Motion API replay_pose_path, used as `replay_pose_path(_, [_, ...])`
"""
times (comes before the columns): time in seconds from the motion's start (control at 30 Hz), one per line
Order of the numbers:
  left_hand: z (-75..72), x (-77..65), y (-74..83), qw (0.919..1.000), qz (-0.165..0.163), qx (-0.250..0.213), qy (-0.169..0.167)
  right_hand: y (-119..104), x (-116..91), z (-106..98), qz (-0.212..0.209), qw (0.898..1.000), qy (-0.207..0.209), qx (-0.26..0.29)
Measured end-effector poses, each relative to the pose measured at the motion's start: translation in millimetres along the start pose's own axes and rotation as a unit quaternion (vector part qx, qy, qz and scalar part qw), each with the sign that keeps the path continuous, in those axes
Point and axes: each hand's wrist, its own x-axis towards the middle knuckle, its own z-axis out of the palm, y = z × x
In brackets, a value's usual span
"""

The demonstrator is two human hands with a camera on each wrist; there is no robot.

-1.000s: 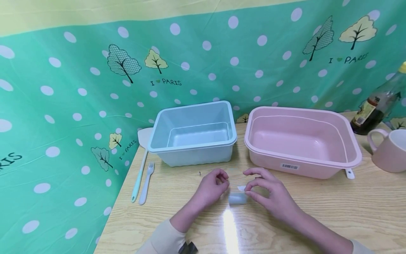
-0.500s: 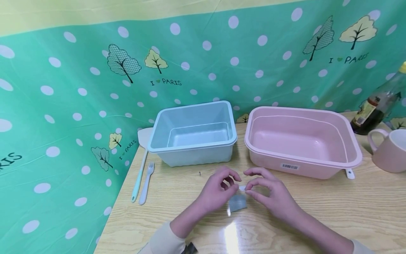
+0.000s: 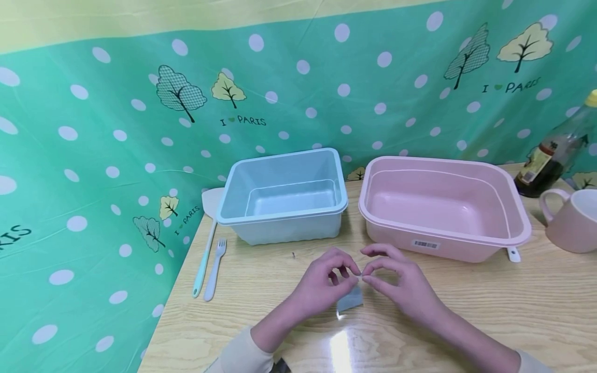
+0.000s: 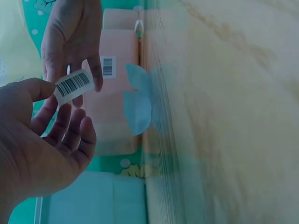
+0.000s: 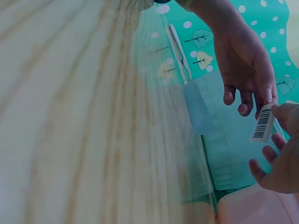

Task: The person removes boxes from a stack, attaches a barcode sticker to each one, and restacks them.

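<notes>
Fingertip to fingertip over the middle of the table, my left hand (image 3: 326,280) and right hand (image 3: 403,282) meet at a small white barcode label (image 4: 74,87). The left thumb and index finger pinch one end of it. At the other end, my right hand (image 5: 282,161) pinches it between thumb and finger. The printed bars face downward, toward the wrist cameras. Just below the hands, a small bluish curled sheet (image 3: 351,299) lies on the table, partly covered by the left hand in the head view. The left wrist view shows its bent edges (image 4: 139,106) rising from the tabletop.
Behind the hands stand a blue basin (image 3: 284,228) and a pink basin (image 3: 443,246) with its own barcode sticker. A spatula (image 3: 205,259) and a fork (image 3: 214,274) lie at left. At right are a mug (image 3: 576,223) and a sauce bottle (image 3: 545,166).
My left hand has moved right, up to the fingertips of the right hand, and now pinches the label too. The bluish sheet has shifted and tilted slightly. The right hand has barely moved.
</notes>
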Motion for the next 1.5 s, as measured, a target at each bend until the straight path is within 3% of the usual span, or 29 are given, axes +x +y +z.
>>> replay_pose_path(0.3, [2.8, 0.3, 3.3, 0.9995, -0.022, 0.018, 0.012, -0.3, 0.3, -0.2, 0.004, 1.0, 0.002, 0.014])
replay_pose_path(0.6, [0.3, 1.2, -0.8, 0.995, -0.082, -0.021, 0.052, -0.5, 2.3, -3.4, 0.034, 0.998, 0.034, 0.051])
replay_pose_path(0.77, [-2.2, 3.1, -0.4, 0.9838, -0.136, -0.068, 0.096, 0.7, 4.2, -5.2, 0.073, 0.995, 0.051, 0.04])
replay_pose_path(0.9, [-2.7, 4.0, 1.2, 0.9654, -0.177, -0.145, 0.125, 1.8, 4.8, -5.6, 0.09, 0.994, 0.059, 0.031])
replay_pose_path(1.0, [-2.4, 4.1, 2.4, 0.9529, -0.19, -0.192, 0.139, 2.3, 4.6, -5.2, 0.084, 0.994, 0.056, 0.042])
replay_pose_path(1.5, [-0.3, 2.8, 3.4, 0.9477, -0.199, -0.217, 0.123, -0.4, 3.6, -1.3, 0.063, 0.994, 0.053, 0.07])
